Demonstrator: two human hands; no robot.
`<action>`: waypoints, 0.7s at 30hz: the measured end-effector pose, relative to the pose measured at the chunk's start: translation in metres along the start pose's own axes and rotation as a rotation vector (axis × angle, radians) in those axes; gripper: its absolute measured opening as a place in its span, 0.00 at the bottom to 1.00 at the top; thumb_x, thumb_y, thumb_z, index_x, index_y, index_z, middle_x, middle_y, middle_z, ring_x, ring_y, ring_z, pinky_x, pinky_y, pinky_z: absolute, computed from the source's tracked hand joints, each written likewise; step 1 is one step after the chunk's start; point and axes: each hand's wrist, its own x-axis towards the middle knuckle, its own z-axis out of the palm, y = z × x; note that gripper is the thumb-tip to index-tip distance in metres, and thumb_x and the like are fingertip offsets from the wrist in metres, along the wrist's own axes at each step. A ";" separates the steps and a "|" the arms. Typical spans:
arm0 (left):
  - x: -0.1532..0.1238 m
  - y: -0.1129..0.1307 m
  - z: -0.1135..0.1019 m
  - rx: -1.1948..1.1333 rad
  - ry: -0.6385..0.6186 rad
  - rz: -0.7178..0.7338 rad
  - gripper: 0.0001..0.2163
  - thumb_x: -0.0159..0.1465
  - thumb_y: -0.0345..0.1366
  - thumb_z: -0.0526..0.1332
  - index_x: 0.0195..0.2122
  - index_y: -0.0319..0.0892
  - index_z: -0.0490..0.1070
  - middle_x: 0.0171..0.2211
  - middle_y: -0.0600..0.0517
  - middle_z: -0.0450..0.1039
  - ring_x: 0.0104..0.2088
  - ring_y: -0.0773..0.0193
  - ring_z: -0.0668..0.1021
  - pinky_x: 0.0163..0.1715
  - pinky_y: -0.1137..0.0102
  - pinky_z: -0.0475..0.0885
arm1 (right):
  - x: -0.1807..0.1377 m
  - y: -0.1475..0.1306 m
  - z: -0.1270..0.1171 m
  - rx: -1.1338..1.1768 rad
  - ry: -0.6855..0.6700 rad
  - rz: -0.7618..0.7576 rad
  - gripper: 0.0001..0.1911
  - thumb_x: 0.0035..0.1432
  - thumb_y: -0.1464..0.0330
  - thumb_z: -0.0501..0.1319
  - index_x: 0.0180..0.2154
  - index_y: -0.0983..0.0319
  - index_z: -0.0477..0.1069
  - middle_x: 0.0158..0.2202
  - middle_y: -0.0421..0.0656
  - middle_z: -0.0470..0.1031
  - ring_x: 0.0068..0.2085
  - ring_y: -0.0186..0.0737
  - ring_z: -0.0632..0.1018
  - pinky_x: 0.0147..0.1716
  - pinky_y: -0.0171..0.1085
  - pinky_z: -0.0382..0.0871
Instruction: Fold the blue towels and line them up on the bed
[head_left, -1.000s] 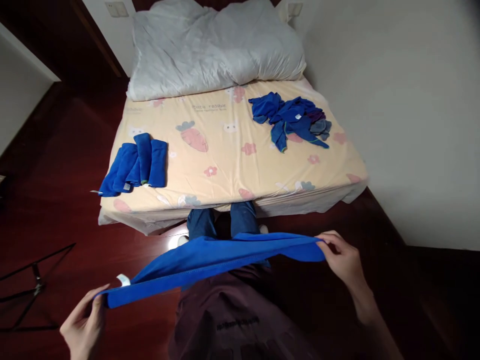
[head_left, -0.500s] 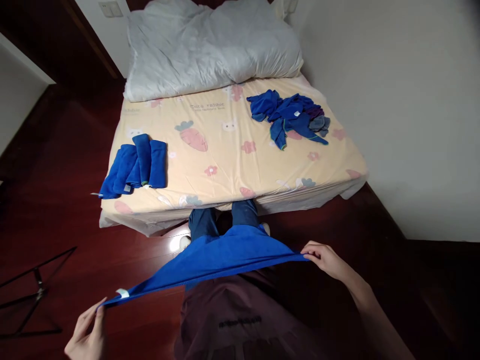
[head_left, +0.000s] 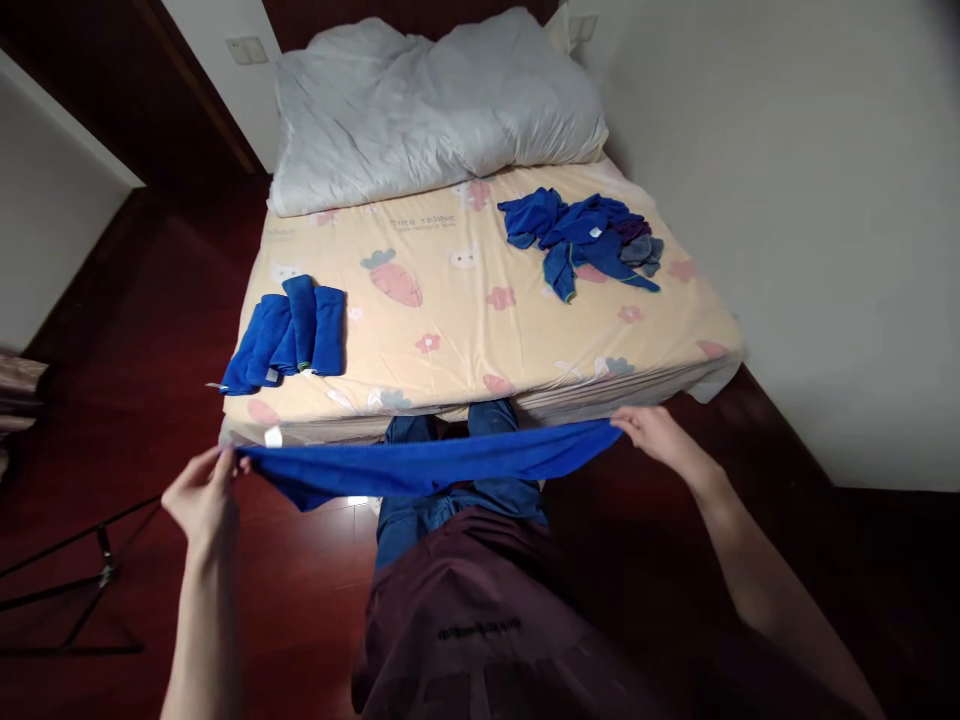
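A blue towel (head_left: pixel 427 462) is stretched between my two hands in front of the bed's near edge, its lower part hanging loose. My left hand (head_left: pixel 204 485) pinches its left end, where a white tag sticks up close by. At the other end, my right hand (head_left: pixel 651 435) grips the corner between thumb and fingers. Several folded blue towels (head_left: pixel 289 335) lie side by side on the bed's near left. A loose heap of crumpled blue towels (head_left: pixel 581 235) sits on the right side, with a purple and a greyish-blue cloth at its edge.
The bed (head_left: pixel 450 350) has a yellow sheet printed with carrots and flowers. A bunched white quilt (head_left: pixel 435 110) fills its head end. A black metal stand (head_left: pixel 103 570) is on the dark red floor at left. A wall rises on the right.
Both hands have moved up and forward, lifting the stretched towel from over my lap to near the bed's edge. My left hand rose most. The view has shifted slightly.
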 end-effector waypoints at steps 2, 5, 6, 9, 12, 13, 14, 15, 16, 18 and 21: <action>0.035 0.033 0.031 -0.145 -0.057 0.078 0.23 0.54 0.46 0.73 0.43 0.30 0.78 0.27 0.51 0.76 0.29 0.64 0.78 0.38 0.63 0.80 | 0.035 -0.017 -0.036 -0.020 0.148 -0.001 0.15 0.62 0.57 0.61 0.37 0.60 0.80 0.20 0.42 0.77 0.26 0.45 0.80 0.36 0.41 0.74; 0.075 0.071 0.060 -0.210 -0.062 0.208 0.21 0.63 0.44 0.68 0.46 0.27 0.75 0.28 0.53 0.75 0.30 0.68 0.78 0.38 0.64 0.79 | 0.069 -0.044 -0.078 -0.026 0.365 -0.073 0.15 0.64 0.59 0.61 0.41 0.62 0.80 0.24 0.43 0.79 0.30 0.44 0.82 0.41 0.40 0.74; 0.082 0.079 0.065 -0.201 -0.059 0.238 0.21 0.67 0.44 0.64 0.48 0.27 0.73 0.31 0.52 0.76 0.32 0.68 0.78 0.38 0.63 0.79 | 0.075 -0.051 -0.086 -0.030 0.384 -0.094 0.15 0.64 0.60 0.61 0.41 0.63 0.80 0.25 0.44 0.80 0.31 0.44 0.82 0.42 0.40 0.74; 0.088 0.085 0.068 -0.193 -0.105 0.260 0.19 0.72 0.43 0.58 0.50 0.28 0.71 0.39 0.49 0.77 0.37 0.67 0.80 0.38 0.63 0.78 | 0.080 -0.061 -0.092 -0.013 0.345 -0.126 0.17 0.63 0.58 0.61 0.39 0.64 0.82 0.24 0.44 0.80 0.28 0.42 0.80 0.39 0.39 0.75; 0.073 0.074 0.054 -0.204 -0.152 0.224 0.18 0.69 0.43 0.63 0.48 0.29 0.72 0.37 0.49 0.77 0.36 0.65 0.80 0.37 0.63 0.79 | 0.069 -0.049 -0.086 0.076 0.271 -0.137 0.23 0.60 0.51 0.63 0.36 0.64 0.82 0.24 0.45 0.80 0.22 0.39 0.76 0.31 0.40 0.75; 0.067 0.069 0.045 -0.194 -0.162 0.207 0.18 0.67 0.43 0.65 0.47 0.30 0.74 0.35 0.49 0.77 0.35 0.63 0.80 0.36 0.63 0.79 | 0.062 -0.042 -0.083 0.136 0.242 -0.132 0.25 0.57 0.47 0.64 0.35 0.64 0.82 0.24 0.46 0.80 0.21 0.39 0.75 0.28 0.40 0.74; 0.060 0.064 0.034 -0.177 -0.176 0.189 0.18 0.64 0.43 0.67 0.45 0.32 0.75 0.33 0.49 0.77 0.34 0.62 0.80 0.35 0.62 0.80 | 0.055 -0.035 -0.082 0.212 0.217 -0.121 0.28 0.54 0.45 0.65 0.34 0.64 0.81 0.25 0.46 0.81 0.21 0.39 0.75 0.27 0.40 0.74; 0.055 0.060 0.022 -0.157 -0.191 0.175 0.17 0.63 0.44 0.68 0.43 0.34 0.76 0.32 0.50 0.77 0.33 0.60 0.81 0.34 0.62 0.80 | 0.046 -0.027 -0.081 0.296 0.202 -0.104 0.30 0.51 0.43 0.66 0.34 0.64 0.81 0.26 0.47 0.81 0.22 0.40 0.75 0.27 0.41 0.75; 0.050 0.057 0.010 -0.132 -0.211 0.167 0.17 0.61 0.46 0.69 0.41 0.36 0.77 0.32 0.50 0.77 0.32 0.59 0.81 0.32 0.62 0.80 | 0.038 -0.020 -0.081 0.375 0.194 -0.083 0.31 0.48 0.42 0.67 0.35 0.64 0.82 0.26 0.48 0.81 0.23 0.41 0.76 0.28 0.42 0.76; 0.045 0.054 -0.014 -0.066 -0.256 0.168 0.16 0.57 0.49 0.70 0.37 0.41 0.78 0.30 0.51 0.77 0.31 0.58 0.81 0.29 0.64 0.80 | 0.022 -0.008 -0.082 0.484 0.170 -0.033 0.31 0.44 0.43 0.71 0.35 0.64 0.82 0.27 0.50 0.81 0.25 0.44 0.78 0.32 0.44 0.78; 0.045 0.058 -0.034 0.060 -0.358 0.166 0.16 0.53 0.52 0.71 0.31 0.45 0.80 0.29 0.52 0.77 0.30 0.59 0.80 0.27 0.67 0.79 | 0.008 0.007 -0.087 0.514 0.067 0.050 0.29 0.42 0.46 0.74 0.35 0.64 0.83 0.26 0.52 0.81 0.26 0.47 0.79 0.33 0.46 0.78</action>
